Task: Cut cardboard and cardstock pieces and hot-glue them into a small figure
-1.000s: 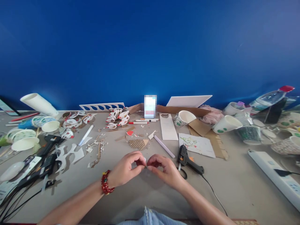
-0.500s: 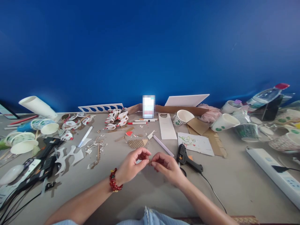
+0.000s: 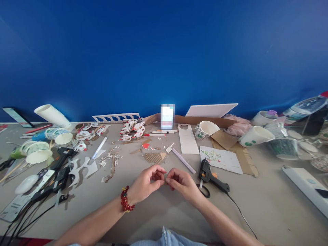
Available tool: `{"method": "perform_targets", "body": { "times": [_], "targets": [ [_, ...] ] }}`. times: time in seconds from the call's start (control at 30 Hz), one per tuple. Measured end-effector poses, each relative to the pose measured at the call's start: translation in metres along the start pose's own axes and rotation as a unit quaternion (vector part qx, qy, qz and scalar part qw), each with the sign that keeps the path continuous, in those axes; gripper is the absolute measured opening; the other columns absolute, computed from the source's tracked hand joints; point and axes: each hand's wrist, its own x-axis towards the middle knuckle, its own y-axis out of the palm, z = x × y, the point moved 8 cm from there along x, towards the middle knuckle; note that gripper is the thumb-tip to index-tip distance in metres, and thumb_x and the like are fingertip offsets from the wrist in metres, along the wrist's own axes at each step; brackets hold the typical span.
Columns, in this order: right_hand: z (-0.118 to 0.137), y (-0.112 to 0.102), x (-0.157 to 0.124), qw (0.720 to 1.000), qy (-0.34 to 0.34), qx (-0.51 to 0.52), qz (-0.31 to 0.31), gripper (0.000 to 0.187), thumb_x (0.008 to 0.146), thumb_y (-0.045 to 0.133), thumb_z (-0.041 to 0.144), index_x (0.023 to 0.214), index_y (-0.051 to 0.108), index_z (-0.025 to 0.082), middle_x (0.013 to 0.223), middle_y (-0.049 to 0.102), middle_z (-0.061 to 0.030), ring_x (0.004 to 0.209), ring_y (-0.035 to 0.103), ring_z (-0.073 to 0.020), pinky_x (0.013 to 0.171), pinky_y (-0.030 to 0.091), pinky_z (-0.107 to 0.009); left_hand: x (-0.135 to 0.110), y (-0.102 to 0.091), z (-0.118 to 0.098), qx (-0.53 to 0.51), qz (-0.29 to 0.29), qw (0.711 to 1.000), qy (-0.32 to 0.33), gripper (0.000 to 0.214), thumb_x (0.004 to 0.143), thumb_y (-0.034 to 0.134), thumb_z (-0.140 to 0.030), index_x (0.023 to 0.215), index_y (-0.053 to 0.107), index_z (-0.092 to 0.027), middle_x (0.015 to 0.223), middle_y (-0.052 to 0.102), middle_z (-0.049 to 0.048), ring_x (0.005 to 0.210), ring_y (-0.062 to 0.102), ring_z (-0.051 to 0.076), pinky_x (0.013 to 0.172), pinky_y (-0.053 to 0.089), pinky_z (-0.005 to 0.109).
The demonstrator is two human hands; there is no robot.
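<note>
Near the front edge of the table [image 3: 256, 201], at about 6 o'clock from its middle, the two hands meet with their fingertips together. The left hand [image 3: 147, 182], with a red bracelet [image 3: 125, 204] on the wrist, closes thumb and forefinger on a very small piece [image 3: 165, 178]; the right hand [image 3: 180, 182] pinches the same piece from the other side. The piece is almost fully hidden between the fingers, so I cannot tell what it is made of. It is held a little above the table, not resting on it.

I judge that the step in hand is fine finger work on this small piece, perhaps folding or pressing it. Such work calls for a light, steady pinch from both sides, because the piece is small enough to slip out easily.

At 3 o'clock from the hands, just beside the right one, lies a black glue gun [image 3: 211, 177] with its cord running toward the front edge. At 12 o'clock lies a brown corrugated scrap [image 3: 153, 157], and at 1 o'clock a pale stick [image 3: 183, 160]. At 10 o'clock white cut-outs [image 3: 82, 169] are scattered, with paper cups [image 3: 38, 155] farther left. A drawing [image 3: 220, 159] lies at 2 o'clock, and a phone [image 3: 167, 117] stands against the blue wall.
</note>
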Motion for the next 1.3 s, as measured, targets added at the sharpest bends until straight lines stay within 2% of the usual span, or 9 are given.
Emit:
{"method": "perform_targets", "body": {
  "times": [0.17,0.33,0.47,0.57,0.73,0.83,0.97,1.17,1.3],
  "targets": [
    [-0.001,0.001,-0.002,1.000,-0.009,-0.026,-0.009,0.012,0.083,0.059,0.027,0.074,0.057,0.019,0.066,0.058,0.0009,0.059,0.054,-0.0130,0.056,0.043,-0.023,-0.002,0.001,0.004,0.007,-0.006,1.000,-0.008,0.023,0.080,0.057,-0.010,0.102,0.056,-0.018,0.085,0.061,0.0008,0.082,0.057,0.014,0.079,0.047,0.027],
    [-0.003,0.002,-0.002,0.999,-0.008,-0.031,-0.009,0.016,0.086,0.059,0.030,0.075,0.056,0.018,0.064,0.056,0.0016,0.058,0.053,-0.0128,0.056,0.042,-0.023,-0.004,0.000,0.001,0.024,-0.006,1.000,-0.003,0.021,0.080,0.056,-0.011,0.100,0.058,-0.018,0.084,0.060,0.0006,0.081,0.057,0.014,0.078,0.047,0.027],
    [-0.006,0.001,0.000,0.999,-0.009,-0.048,-0.003,0.018,0.088,0.058,0.033,0.078,0.057,0.018,0.064,0.055,0.0018,0.059,0.053,-0.0129,0.056,0.041,-0.023,-0.007,-0.014,-0.008,0.067,-0.027,0.997,-0.002,0.015,0.083,0.055,-0.015,0.097,0.060,-0.018,0.085,0.062,0.0010,0.082,0.058,0.015,0.078,0.047,0.027],
    [-0.007,-0.005,0.000,0.998,-0.018,-0.065,-0.019,0.019,0.090,0.058,0.036,0.081,0.059,0.018,0.067,0.057,0.0012,0.061,0.054,-0.0132,0.056,0.041,-0.023,-0.009,-0.031,-0.012,0.118,-0.060,0.991,0.011,0.011,0.086,0.054,-0.019,0.095,0.060,-0.019,0.088,0.064,0.0014,0.084,0.060,0.015,0.079,0.047,0.027],
    [-0.006,-0.009,0.000,0.992,-0.027,-0.123,-0.030,0.016,0.090,0.057,0.032,0.082,0.060,0.019,0.069,0.060,0.0009,0.062,0.053,-0.0137,0.056,0.040,-0.023,-0.008,-0.041,0.000,0.165,-0.083,0.983,0.015,0.009,0.086,0.054,-0.020,0.090,0.062,-0.020,0.085,0.065,0.0004,0.081,0.062,0.016,0.075,0.048,0.026],
    [0.000,-0.006,-0.001,0.981,-0.029,-0.190,-0.021,0.011,0.090,0.056,0.028,0.083,0.061,0.019,0.071,0.062,0.0003,0.063,0.054,-0.0144,0.057,0.040,-0.024,-0.007,-0.041,0.008,0.184,-0.099,0.978,0.021,0.010,0.086,0.053,-0.019,0.091,0.062,-0.020,0.086,0.067,0.0003,0.082,0.062,0.015,0.077,0.048,0.026],
    [0.011,-0.004,-0.001,0.961,-0.032,-0.276,-0.006,0.006,0.086,0.058,0.021,0.089,0.062,0.020,0.077,0.064,-0.0008,0.068,0.059,-0.0165,0.061,0.042,-0.025,-0.007,-0.041,0.006,0.231,-0.105,0.966,0.049,0.014,0.085,0.050,-0.013,0.092,0.061,-0.020,0.088,0.066,0.0009,0.082,0.061,0.015,0.078,0.047,0.026],
    [0.021,0.007,0.002,0.913,-0.090,-0.398,0.019,0.029,0.079,0.063,0.013,0.107,0.060,0.019,0.106,0.065,-0.0076,0.092,0.061,-0.0236,0.076,0.046,-0.031,-0.012,-0.027,0.011,0.361,0.001,0.931,0.044,0.013,0.080,0.052,-0.010,0.081,0.059,-0.020,0.082,0.062,0.0002,0.072,0.059,0.015,0.068,0.046,0.025],
    [0.018,0.010,0.005,0.904,-0.090,-0.418,0.027,0.032,0.079,0.062,0.013,0.111,0.058,0.019,0.106,0.064,-0.0073,0.084,0.062,-0.0214,0.075,0.047,-0.031,-0.012,-0.025,-0.001,0.442,-0.039,0.893,0.075,0.006,0.082,0.057,-0.017,0.088,0.057,-0.020,0.093,0.059,0.0031,0.083,0.058,0.019,0.075,0.048,0.030]
  ]
}}
